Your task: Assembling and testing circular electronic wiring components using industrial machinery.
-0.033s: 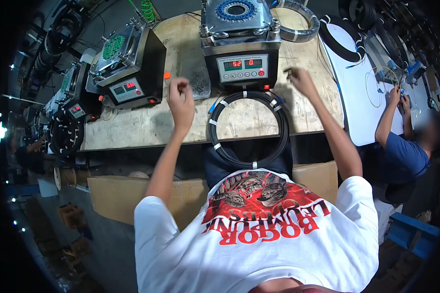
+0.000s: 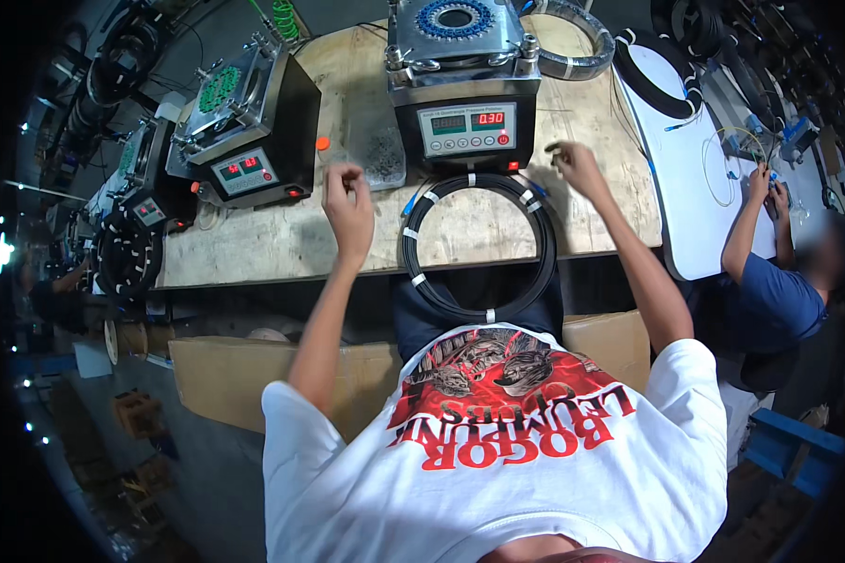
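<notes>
Working from the left, we see the person's left hand (image 2: 349,202) loosely curled over the pale wooden bench (image 2: 253,236), with nothing visible in it; a careless swing there could tip the shallow clear plastic tray (image 2: 387,185) beside it and scatter its small dark specks (image 2: 383,165). Next, the round coil of thin black cable (image 2: 547,246) lies partly on the bench and partly past its front edge, so we judge that a nudge from an arm or the body could slide it off, or bend its slim blue tips (image 2: 410,203) near the boxy black machine with a steel top (image 2: 465,158). Farther right, the right hand (image 2: 580,171) hovers with bent fingers; we cannot tell whether it pinches anything, so a small piece could drop unnoticed. The coil itself looks neat and nearly circular, blue at upper left and upper right, with narrow white bands (image 2: 418,280) spaced around it.
</notes>
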`<act>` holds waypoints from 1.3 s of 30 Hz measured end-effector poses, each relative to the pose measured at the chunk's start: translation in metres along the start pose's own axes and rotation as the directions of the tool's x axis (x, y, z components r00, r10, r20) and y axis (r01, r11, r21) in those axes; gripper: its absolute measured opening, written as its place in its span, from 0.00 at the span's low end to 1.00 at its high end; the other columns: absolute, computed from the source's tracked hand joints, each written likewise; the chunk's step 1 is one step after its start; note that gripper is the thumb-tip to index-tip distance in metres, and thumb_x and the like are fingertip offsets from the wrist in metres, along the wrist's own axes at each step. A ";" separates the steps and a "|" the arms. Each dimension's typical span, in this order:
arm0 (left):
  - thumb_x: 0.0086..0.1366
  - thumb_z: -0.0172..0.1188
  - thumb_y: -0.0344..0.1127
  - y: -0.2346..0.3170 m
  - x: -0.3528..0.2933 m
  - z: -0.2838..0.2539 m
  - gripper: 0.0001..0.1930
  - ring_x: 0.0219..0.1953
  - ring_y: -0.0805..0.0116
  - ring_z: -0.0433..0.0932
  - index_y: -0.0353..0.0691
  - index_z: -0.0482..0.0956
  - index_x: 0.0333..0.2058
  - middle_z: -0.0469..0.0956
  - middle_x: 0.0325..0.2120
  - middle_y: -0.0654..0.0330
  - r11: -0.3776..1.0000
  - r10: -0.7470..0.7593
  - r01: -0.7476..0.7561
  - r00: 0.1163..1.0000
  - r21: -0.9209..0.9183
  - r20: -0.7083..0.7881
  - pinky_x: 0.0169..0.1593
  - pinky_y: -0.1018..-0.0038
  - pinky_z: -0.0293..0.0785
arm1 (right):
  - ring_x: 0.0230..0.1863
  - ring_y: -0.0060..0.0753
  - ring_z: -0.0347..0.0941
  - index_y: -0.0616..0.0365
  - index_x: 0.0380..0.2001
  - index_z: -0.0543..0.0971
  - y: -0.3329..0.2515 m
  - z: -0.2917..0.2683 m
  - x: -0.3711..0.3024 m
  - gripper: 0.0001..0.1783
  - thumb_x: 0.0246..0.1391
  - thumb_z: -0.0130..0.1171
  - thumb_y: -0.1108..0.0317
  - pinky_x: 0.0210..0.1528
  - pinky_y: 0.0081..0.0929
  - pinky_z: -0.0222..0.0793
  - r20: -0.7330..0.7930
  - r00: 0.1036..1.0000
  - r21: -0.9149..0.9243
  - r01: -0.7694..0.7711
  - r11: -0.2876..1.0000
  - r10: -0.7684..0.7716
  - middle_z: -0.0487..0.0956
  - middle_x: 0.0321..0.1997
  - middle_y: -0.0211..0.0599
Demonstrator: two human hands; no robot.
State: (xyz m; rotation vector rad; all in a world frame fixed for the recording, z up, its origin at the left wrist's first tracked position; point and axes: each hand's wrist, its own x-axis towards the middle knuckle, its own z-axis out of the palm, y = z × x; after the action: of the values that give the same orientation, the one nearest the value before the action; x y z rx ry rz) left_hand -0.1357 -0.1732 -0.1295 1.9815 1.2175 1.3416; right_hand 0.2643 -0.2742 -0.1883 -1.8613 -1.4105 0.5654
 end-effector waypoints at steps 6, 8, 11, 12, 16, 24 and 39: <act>0.64 0.56 0.25 -0.042 -0.061 0.032 0.12 0.41 0.43 0.79 0.35 0.79 0.47 0.79 0.38 0.44 0.985 0.012 -0.078 0.923 0.157 0.384 0.46 0.56 0.74 | 0.28 0.48 0.76 0.60 0.37 0.84 0.002 0.051 -0.043 0.11 0.51 0.68 0.67 0.33 0.40 0.71 -0.075 0.986 -0.119 -0.159 0.980 0.151 0.78 0.24 0.47; 0.65 0.59 0.28 -0.050 -0.061 0.038 0.14 0.42 0.44 0.79 0.38 0.80 0.49 0.80 0.38 0.45 0.985 -0.145 0.096 0.916 0.146 0.374 0.48 0.57 0.74 | 0.30 0.48 0.76 0.60 0.36 0.84 0.001 0.061 -0.043 0.12 0.50 0.69 0.66 0.34 0.42 0.71 -0.122 0.979 -0.139 -0.180 0.974 0.164 0.77 0.26 0.46; 0.65 0.61 0.34 -0.056 -0.047 0.046 0.12 0.44 0.44 0.80 0.39 0.83 0.46 0.81 0.40 0.46 0.970 -0.179 0.086 0.886 0.228 0.427 0.48 0.58 0.75 | 0.29 0.45 0.77 0.60 0.34 0.83 0.008 0.084 -0.051 0.09 0.51 0.68 0.66 0.32 0.41 0.69 -0.333 0.939 -0.191 -0.162 0.968 0.091 0.78 0.25 0.45; 0.66 0.61 0.36 -0.047 -0.042 0.046 0.11 0.43 0.44 0.80 0.39 0.85 0.44 0.82 0.40 0.47 0.958 -0.149 0.011 0.875 0.288 0.460 0.47 0.58 0.75 | 0.28 0.44 0.77 0.59 0.32 0.83 0.008 0.089 -0.052 0.08 0.52 0.68 0.67 0.31 0.40 0.68 -0.433 0.900 -0.217 -0.157 0.963 0.049 0.79 0.25 0.44; 0.67 0.60 0.40 -0.037 -0.052 0.051 0.11 0.41 0.45 0.82 0.44 0.86 0.43 0.84 0.37 0.46 0.920 -0.277 0.122 0.874 0.372 0.399 0.45 0.57 0.76 | 0.43 0.46 0.75 0.58 0.33 0.80 0.012 0.100 -0.062 0.07 0.56 0.63 0.66 0.44 0.48 0.65 -0.502 0.862 -0.134 -0.159 0.978 0.072 0.80 0.36 0.39; 0.67 0.59 0.35 -0.066 -0.059 0.048 0.10 0.36 0.46 0.82 0.36 0.84 0.39 0.84 0.31 0.46 0.947 -0.312 0.242 0.847 0.209 0.431 0.41 0.58 0.76 | 0.33 0.49 0.79 0.64 0.33 0.79 -0.001 0.095 -0.074 0.07 0.56 0.61 0.70 0.39 0.42 0.72 -0.483 0.863 0.110 -0.111 0.988 0.150 0.82 0.32 0.47; 0.63 0.67 0.28 0.010 -0.062 0.080 0.11 0.32 0.75 0.77 0.34 0.85 0.43 0.77 0.31 0.60 0.948 -0.029 0.126 0.949 -0.293 0.315 0.37 0.78 0.73 | 0.34 0.35 0.77 0.64 0.43 0.81 -0.086 0.099 -0.069 0.13 0.53 0.63 0.81 0.38 0.29 0.72 -0.262 0.931 0.157 0.301 0.941 -0.254 0.79 0.37 0.42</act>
State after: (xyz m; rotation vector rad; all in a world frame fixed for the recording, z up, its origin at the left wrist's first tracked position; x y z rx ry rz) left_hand -0.0683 -0.2236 -0.1865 1.8110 0.8711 1.0600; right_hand 0.1182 -0.2996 -0.1916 -1.4852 -1.3735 0.3127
